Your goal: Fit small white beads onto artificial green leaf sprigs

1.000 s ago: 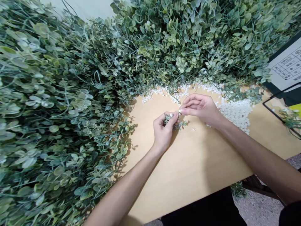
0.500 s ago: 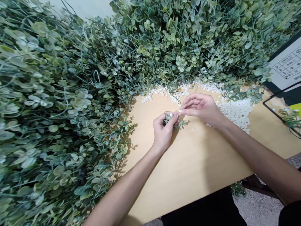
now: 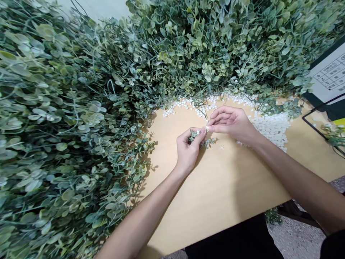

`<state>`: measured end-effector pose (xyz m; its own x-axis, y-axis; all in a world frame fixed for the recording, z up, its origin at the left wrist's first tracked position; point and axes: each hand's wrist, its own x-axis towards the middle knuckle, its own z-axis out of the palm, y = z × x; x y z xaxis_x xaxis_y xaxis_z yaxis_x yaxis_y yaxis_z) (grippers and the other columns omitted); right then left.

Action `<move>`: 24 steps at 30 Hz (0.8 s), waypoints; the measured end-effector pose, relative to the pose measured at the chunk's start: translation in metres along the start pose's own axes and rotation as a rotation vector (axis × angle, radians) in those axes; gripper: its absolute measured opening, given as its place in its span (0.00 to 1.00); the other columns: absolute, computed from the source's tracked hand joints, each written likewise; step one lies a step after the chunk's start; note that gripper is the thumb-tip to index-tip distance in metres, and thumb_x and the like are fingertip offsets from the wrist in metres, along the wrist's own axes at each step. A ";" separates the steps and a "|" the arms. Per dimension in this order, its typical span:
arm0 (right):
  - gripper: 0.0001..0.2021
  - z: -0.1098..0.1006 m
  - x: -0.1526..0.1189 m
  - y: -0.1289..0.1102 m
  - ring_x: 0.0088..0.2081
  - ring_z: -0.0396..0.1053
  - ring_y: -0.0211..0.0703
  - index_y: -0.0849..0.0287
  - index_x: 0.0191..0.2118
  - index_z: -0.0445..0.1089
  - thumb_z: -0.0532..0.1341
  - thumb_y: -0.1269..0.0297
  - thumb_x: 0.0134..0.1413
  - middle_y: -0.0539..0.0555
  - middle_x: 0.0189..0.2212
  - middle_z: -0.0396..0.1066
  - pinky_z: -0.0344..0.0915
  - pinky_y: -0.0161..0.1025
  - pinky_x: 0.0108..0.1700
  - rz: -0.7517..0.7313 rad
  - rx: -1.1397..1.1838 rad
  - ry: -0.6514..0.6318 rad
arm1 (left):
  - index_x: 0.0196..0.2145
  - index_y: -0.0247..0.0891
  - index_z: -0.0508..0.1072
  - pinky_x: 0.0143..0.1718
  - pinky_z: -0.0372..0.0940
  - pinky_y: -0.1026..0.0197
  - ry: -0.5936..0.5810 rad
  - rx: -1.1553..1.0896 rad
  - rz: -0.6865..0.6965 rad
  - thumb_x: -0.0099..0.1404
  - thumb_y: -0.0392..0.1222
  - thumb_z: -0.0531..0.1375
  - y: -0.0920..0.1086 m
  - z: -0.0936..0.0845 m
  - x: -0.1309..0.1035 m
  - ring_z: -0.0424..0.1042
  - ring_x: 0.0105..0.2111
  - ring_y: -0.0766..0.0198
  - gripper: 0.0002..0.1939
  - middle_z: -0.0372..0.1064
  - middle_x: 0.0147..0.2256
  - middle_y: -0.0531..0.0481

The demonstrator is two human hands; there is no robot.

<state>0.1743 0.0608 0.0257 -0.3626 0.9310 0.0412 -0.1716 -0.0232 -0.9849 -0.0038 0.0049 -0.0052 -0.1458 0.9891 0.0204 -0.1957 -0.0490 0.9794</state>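
Inspector: State first what cannot be fully seen.

Recorder: The stem of the leafy sprig is covered by the left hand; leaves show on both sides of the fingers. The small white piece at the fingertips is too small for its shape to be made out. The right wrist hides part of the heap of white pieces. The printed sheet is cut off by the right edge, most of its print illegible.

Inspector: And the grip on each side?

Recorder: Left grip closed, thumb against forefinger, holding the sprig. Right hand: thumb and forefinger pinched narrow on the white piece, other fingers loosely curled. Whether the two hands' fingertips touch cannot be determined.

Inspector: Position of the sprig?

Recorder: Over the worktop, beside a white star-shaped bit; whether its lower leaves touch the surface cannot be told. Green foliage is banked to the left and behind.
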 end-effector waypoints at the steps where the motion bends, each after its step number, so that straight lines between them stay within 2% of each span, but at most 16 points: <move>1: 0.20 0.000 0.000 0.000 0.38 0.80 0.43 0.57 0.38 0.77 0.81 0.62 0.37 0.52 0.35 0.82 0.79 0.43 0.48 0.007 -0.001 -0.006 | 0.27 0.37 0.79 0.31 0.62 0.64 0.000 0.000 0.002 0.60 0.49 0.73 0.000 0.000 0.000 0.65 0.26 0.68 0.14 0.68 0.24 0.53; 15: 0.20 -0.004 0.002 0.004 0.38 0.79 0.41 0.57 0.39 0.77 0.81 0.65 0.38 0.52 0.36 0.82 0.77 0.40 0.48 0.025 0.031 -0.011 | 0.28 0.37 0.80 0.30 0.64 0.64 0.009 0.006 -0.015 0.60 0.50 0.73 0.000 -0.001 0.000 0.66 0.26 0.68 0.14 0.69 0.25 0.52; 24: 0.22 -0.004 0.001 0.003 0.38 0.81 0.43 0.58 0.39 0.77 0.82 0.61 0.35 0.53 0.35 0.83 0.78 0.44 0.49 0.062 0.032 -0.040 | 0.28 0.37 0.79 0.31 0.63 0.63 -0.016 0.022 0.019 0.61 0.49 0.72 0.000 0.000 -0.001 0.65 0.26 0.67 0.13 0.69 0.25 0.52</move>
<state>0.1773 0.0636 0.0221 -0.4100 0.9120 -0.0125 -0.1769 -0.0929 -0.9798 -0.0036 0.0044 -0.0055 -0.1336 0.9902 0.0417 -0.1719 -0.0646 0.9830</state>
